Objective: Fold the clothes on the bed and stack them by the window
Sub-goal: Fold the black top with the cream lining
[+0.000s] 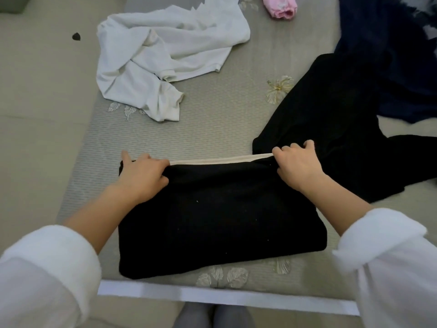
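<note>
Black garment [212, 221] lay part-folded at the near edge of the bed [212, 129]. Left hand [142, 178] and right hand [298, 166] had fingers curled, pinching its far cream-trimmed edge. White garment [165, 50], navy garment [390, 55] and pink item [281, 8] lay unfolded. No stack was visible.

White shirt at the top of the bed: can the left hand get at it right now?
Probably yes, once freed. The left hand grips the folded black garment, and only bare mat lies between it and the white shirt beyond.
</note>
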